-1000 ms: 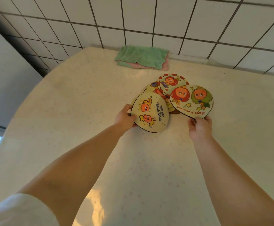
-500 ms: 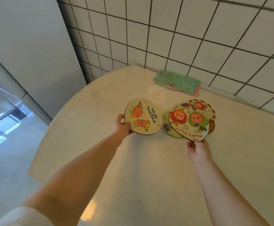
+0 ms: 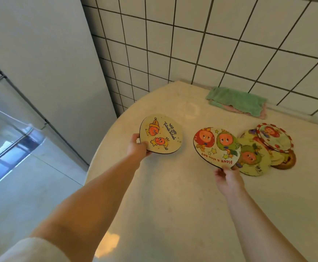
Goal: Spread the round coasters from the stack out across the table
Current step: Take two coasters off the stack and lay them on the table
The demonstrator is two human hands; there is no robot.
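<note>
My left hand (image 3: 137,147) grips the near edge of a yellow round coaster (image 3: 161,134) printed with two orange star figures, held near the table's left rim. My right hand (image 3: 228,178) pinches the near edge of a second coaster (image 3: 216,146) with a red and a green cartoon face and red lettering. To its right lies the loose pile of remaining coasters (image 3: 264,148), fanned and overlapping, with a red-rimmed one (image 3: 274,138) on top and a brown one (image 3: 287,163) at the bottom.
The cream speckled table (image 3: 173,205) has a rounded left edge. A folded green and pink cloth (image 3: 236,102) lies at the back by the white tiled wall (image 3: 211,44). A grey refrigerator (image 3: 31,63) stands to the left.
My left hand has carried the star coaster leftward, away from the pile. My right hand has drawn the two-face coaster off the pile to the left. The camera has turned left.
</note>
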